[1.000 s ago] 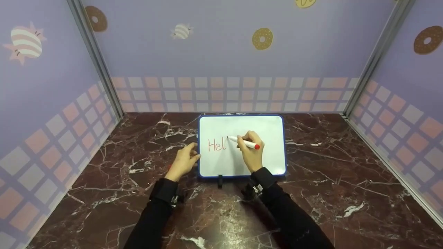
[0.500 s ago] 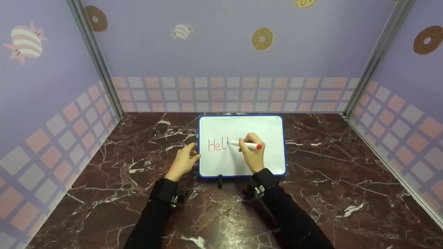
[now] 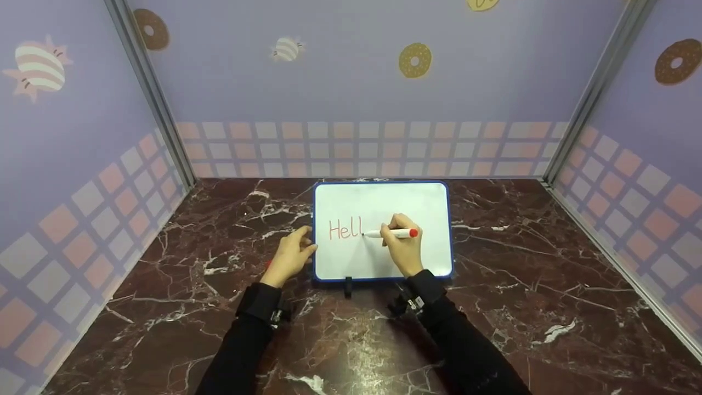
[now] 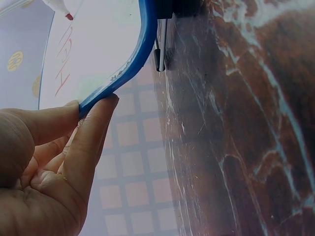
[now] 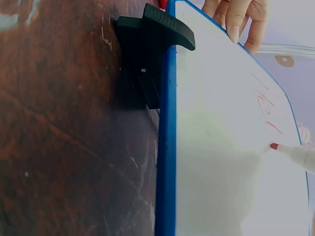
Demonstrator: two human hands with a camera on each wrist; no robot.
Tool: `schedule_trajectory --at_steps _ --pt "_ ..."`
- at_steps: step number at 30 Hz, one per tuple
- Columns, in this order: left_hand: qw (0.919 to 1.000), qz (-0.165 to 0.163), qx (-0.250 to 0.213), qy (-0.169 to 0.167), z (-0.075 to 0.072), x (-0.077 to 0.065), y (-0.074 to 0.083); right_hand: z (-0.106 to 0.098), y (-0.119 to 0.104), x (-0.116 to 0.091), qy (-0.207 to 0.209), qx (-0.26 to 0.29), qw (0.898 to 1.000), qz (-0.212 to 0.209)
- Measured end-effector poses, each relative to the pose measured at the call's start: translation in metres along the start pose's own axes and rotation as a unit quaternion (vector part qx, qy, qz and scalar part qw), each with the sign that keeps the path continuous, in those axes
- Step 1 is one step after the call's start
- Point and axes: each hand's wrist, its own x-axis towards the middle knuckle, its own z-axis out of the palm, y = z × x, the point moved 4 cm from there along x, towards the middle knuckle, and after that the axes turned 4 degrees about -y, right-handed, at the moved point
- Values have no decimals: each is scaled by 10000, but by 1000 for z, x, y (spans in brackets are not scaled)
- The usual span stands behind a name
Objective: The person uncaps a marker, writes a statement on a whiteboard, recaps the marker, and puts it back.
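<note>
A small whiteboard with a blue frame leans back on a black stand. Red handwriting on its left half reads "Hell". My right hand grips a white marker with a red end, its tip at the foot of the last letter. The red nib shows against the board in the right wrist view. My left hand pinches the board's left edge, thumb in front and fingers behind. A small red thing is mostly hidden beside the left wrist.
The board stands on a dark red marbled tabletop. A patterned purple back wall rises close behind it, with side walls at left and right. The stand's black clip hooks over the board's lower edge.
My right hand has moved the marker tip down and slightly right, leaving a second red "l" after "Hel". The left hand stays on the board's edge.
</note>
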Motion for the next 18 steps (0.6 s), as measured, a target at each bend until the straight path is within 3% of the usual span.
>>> schedule_trajectory --at_steps 11,18 --pt "10000 -17 -18 46 -1 0 -1 -9 3 0 391 -126 9991 67" --pt "10000 -47 -73 -16 -1 0 1 -9 3 0 400 -68 9992 -45"
